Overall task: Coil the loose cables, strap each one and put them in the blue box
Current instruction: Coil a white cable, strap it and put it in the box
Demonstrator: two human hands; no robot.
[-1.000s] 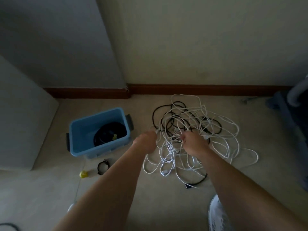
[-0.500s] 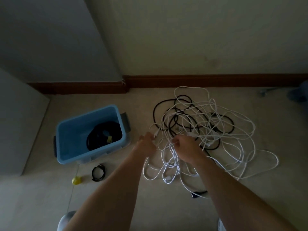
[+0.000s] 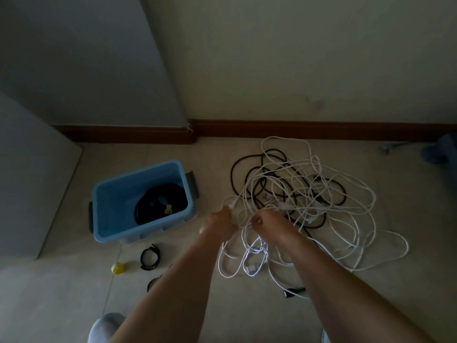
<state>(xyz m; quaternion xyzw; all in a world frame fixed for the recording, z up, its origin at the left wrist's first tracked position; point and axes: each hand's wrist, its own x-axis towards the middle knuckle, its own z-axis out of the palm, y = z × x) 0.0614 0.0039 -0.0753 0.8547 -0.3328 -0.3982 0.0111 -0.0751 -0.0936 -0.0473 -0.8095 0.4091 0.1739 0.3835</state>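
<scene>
Your hands have drawn closer together over the white cable tangle (image 3: 304, 206), which lies on the floor mixed with a black cable (image 3: 232, 173), right of the blue box (image 3: 138, 173). Your left hand (image 3: 221, 225) pinches a white strand; your right hand (image 3: 269, 222) grips another. A coiled black cable (image 3: 158, 201) sits in the box, with a black strap (image 3: 149, 258) near it on the floor.

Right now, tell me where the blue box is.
Head view: the blue box sits on the floor, left of the left hand, a black coil inside it and a small black loop lying nearer the camera.
</scene>
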